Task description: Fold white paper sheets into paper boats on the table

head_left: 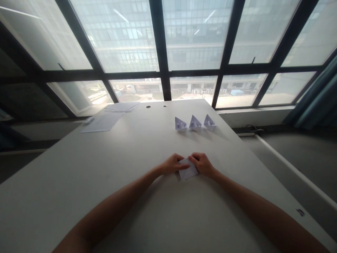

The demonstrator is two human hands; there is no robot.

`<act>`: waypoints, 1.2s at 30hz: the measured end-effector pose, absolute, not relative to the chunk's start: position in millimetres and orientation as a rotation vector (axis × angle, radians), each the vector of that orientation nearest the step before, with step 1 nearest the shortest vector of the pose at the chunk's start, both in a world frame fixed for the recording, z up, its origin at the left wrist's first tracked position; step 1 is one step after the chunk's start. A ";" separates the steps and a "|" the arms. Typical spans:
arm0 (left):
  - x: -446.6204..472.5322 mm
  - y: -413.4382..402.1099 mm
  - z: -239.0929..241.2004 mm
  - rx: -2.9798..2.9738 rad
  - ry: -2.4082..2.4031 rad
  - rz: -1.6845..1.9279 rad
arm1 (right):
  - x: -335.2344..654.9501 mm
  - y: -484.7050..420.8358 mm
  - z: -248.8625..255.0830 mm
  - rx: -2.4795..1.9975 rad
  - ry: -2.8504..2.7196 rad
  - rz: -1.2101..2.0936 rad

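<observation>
Between my hands is a small folded piece of white paper (189, 171), its lower corner pointing toward me and a crease running across it. My left hand (172, 163) grips its left side, thumb lying across the upper face. On the right, my right hand (202, 163) pinches the upper right edge; some of its fingers are hidden behind the paper. Beyond the hands, three folded paper boats (195, 123) stand in a row on the white table (147, 147).
Flat white paper sheets (105, 121) lie at the table's far left, with a small blurred item on them. Two round holes (148, 106) are near the far edge. A dark mark (300, 212) lies near the right edge. Large windows (195, 35) rise behind; a blue curtain (313, 95) hangs right.
</observation>
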State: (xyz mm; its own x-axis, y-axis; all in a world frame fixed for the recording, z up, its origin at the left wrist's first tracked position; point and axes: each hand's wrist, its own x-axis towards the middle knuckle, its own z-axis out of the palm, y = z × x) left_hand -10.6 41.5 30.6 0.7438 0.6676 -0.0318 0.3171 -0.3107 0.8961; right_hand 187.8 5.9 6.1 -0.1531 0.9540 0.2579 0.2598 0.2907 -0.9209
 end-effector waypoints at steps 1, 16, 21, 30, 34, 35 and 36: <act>-11.0 41.7 30.9 1.912 0.749 0.419 | 188.0 6.0 6.6 -1.130 -1.614 0.940; -4.5 42.0 23.1 1.775 0.979 0.825 | 187.0 7.5 4.0 -1.042 -1.597 1.108; -3.2 43.4 22.0 1.745 0.934 0.794 | 188.9 9.2 2.0 -1.056 -1.560 1.030; -4.6 43.0 26.3 1.588 0.886 0.861 | 191.8 14.1 -0.8 -1.088 -1.566 1.100; -5.4 43.7 25.0 1.566 0.917 0.877 | 191.1 14.6 -3.6 -1.130 -1.738 1.092; -5.4 43.5 24.6 1.567 0.916 0.868 | 191.1 13.9 -3.7 -1.136 -1.753 1.093; -5.2 43.3 24.3 1.570 0.914 0.856 | 191.1 12.9 -3.4 -1.137 -1.764 1.092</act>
